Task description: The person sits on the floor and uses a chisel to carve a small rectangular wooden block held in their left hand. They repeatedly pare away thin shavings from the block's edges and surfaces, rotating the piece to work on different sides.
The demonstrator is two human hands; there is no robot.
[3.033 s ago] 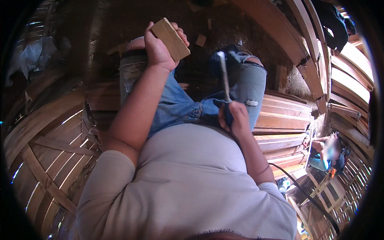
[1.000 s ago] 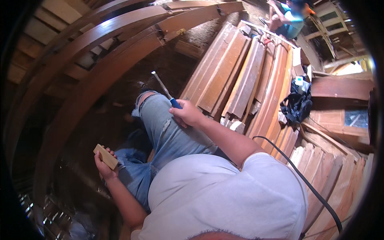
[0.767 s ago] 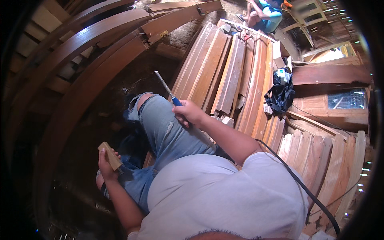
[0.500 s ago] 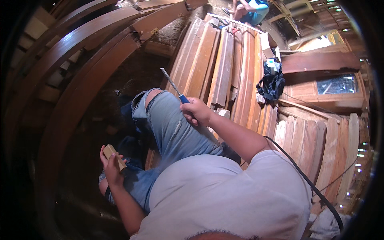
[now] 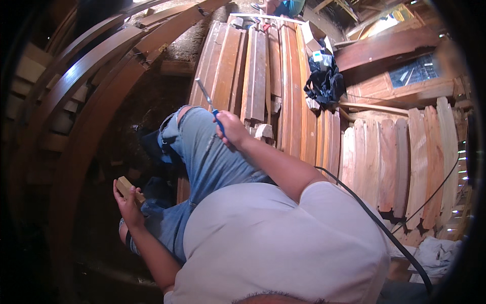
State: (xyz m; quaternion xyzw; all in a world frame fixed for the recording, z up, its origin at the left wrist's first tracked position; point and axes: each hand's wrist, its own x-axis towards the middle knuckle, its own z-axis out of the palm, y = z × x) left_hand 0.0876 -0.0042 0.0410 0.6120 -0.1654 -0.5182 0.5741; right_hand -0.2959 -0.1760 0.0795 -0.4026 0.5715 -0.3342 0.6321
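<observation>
A chisel point(image 5: 205, 92) with a long metal blade and a blue handle is gripped in my right hand point(image 5: 232, 128), above my bent knee. Its blade points up and away from me, touching nothing. Lower and to the left, my left hand point(image 5: 129, 205) has its fingers around a small rectangular wooden block point(image 5: 130, 190), pale yellowish in colour. The block's upper end sticks out past the fingers, beside my left knee. Between the two hands lie my legs in torn blue jeans point(image 5: 200, 147).
Long wooden boards point(image 5: 288, 91) lie side by side ahead, with a dark backpack point(image 5: 324, 83) on them. Curved brown beams point(image 5: 96, 91) arch along the left. Shorter planks point(image 5: 385, 162) line the right. A black cable point(image 5: 372, 215) runs past my right side. Far ahead, a person point(image 5: 283, 7) is partly visible.
The whole view has shifted, so the boards and backpack sit further left and higher. My right hand has turned the chisel slightly. Both hands keep their holds.
</observation>
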